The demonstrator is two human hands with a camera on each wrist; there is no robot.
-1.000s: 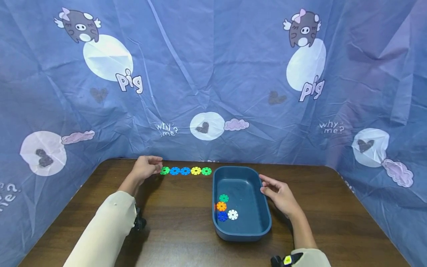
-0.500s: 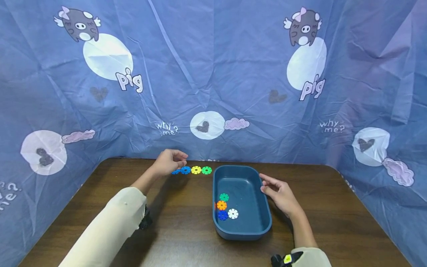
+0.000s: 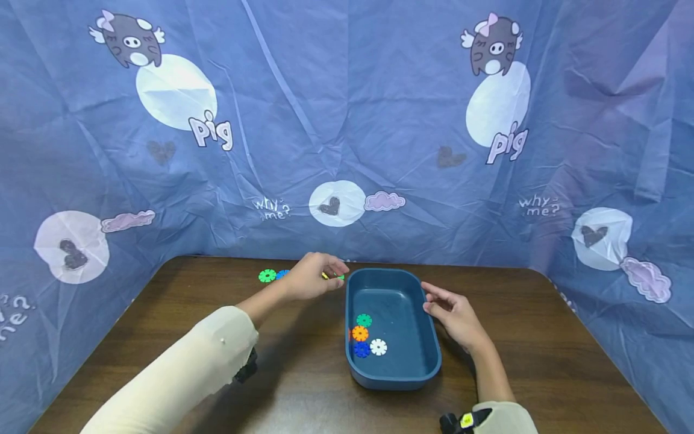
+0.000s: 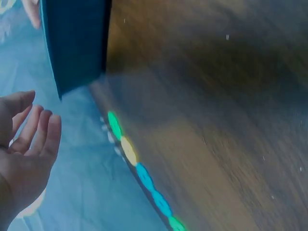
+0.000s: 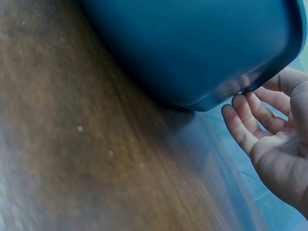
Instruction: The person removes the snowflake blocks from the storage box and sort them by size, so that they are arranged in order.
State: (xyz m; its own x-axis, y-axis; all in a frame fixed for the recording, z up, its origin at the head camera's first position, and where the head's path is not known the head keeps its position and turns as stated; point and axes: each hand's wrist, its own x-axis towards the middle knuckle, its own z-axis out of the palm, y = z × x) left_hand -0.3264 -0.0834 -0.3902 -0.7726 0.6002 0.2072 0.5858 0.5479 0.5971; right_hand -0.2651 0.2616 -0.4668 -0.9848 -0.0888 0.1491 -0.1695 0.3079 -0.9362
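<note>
The left hand (image 3: 314, 276) hangs over the row of discs at the far edge of the table (image 3: 162, 337). In its own wrist view, its fingers are bent and close together, the thumb is apart from them, and nothing is between. From the tub end, the row goes green disc (image 4: 114, 126), yellow disc (image 4: 128, 150), two blue discs (image 4: 145, 177), then last green disc (image 4: 176, 224). The right hand (image 3: 454, 319) touches the outside of the tub (image 3: 429, 343), with its fingers a little bent and its thumb set apart. Inside the tub, near the left wall, lie a dark green disc (image 3: 364, 320), an orange disc (image 3: 360, 333), a dark blue disc (image 3: 362, 349) and a white disc (image 3: 378, 347).

The discs look thin, so I think it is best to pinch one by its edge, with the fingertip on one side and the thumb on the other. Go gently so the next disc does not slide. The right hand should keep the tub steady.

The cloth (image 3: 347, 90) says "pig" two times and "why? me?" on both sides. A yellow tag (image 3: 467, 420) by the right wrist has marks too small to read. I see no brand on the tub.
</note>
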